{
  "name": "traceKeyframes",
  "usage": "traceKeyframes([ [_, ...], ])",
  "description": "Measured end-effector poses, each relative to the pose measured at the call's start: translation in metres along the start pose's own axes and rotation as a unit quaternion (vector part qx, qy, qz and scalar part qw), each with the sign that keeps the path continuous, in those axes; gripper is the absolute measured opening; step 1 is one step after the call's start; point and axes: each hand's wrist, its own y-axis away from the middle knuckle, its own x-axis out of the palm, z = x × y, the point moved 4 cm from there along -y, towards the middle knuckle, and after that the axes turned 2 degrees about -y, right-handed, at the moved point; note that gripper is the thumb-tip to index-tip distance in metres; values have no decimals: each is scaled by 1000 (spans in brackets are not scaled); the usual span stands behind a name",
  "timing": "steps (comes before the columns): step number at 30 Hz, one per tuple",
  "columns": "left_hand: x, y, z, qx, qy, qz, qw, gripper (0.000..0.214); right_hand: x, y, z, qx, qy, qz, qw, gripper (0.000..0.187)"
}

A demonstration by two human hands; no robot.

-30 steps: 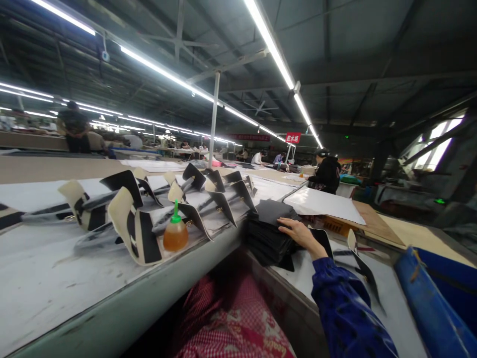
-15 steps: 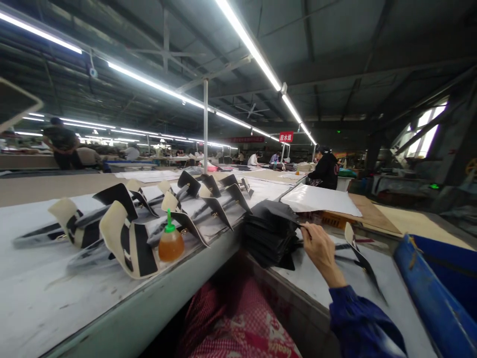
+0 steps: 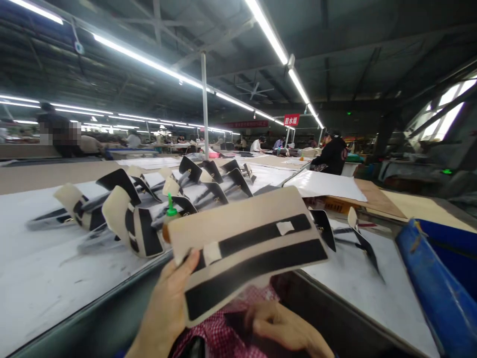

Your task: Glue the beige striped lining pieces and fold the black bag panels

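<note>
My left hand (image 3: 167, 293) grips the lower left edge of a beige panel (image 3: 238, 214) with two black strips and small white patches, tilted up before me. Low over my lap, my right hand (image 3: 279, 320) is blurred, its fingers curled at a dark flat piece that looks like a black sheet (image 3: 236, 325). Behind the panel's left end stands a glue bottle (image 3: 171, 209) with a green cap, partly hidden. Several curved beige-and-black pieces (image 3: 136, 223) with metal fittings rest on the table at left. The panel covers most of the black stack.
A white-topped table (image 3: 55, 283) spans the left; another white surface (image 3: 387, 298) lies at right with a similar piece (image 3: 363, 243) on it. Beyond that is a blue bin (image 3: 432, 278). A person in black (image 3: 331, 154) works farther back.
The beige panel has come up into view in my left hand. My right hand has left the black stack and moved down and left to my lap.
</note>
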Motion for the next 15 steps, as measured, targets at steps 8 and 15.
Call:
traceKeyframes([
  [8, 46, -21, 27, -92, 35, 86, 991, 50, 20, -23, -41, 58, -55, 59, 995, 53],
  [15, 24, -27, 22, 0, -22, 100, 995, 34, -33, 25, -12, 21, -57, -24, 998, 27],
])
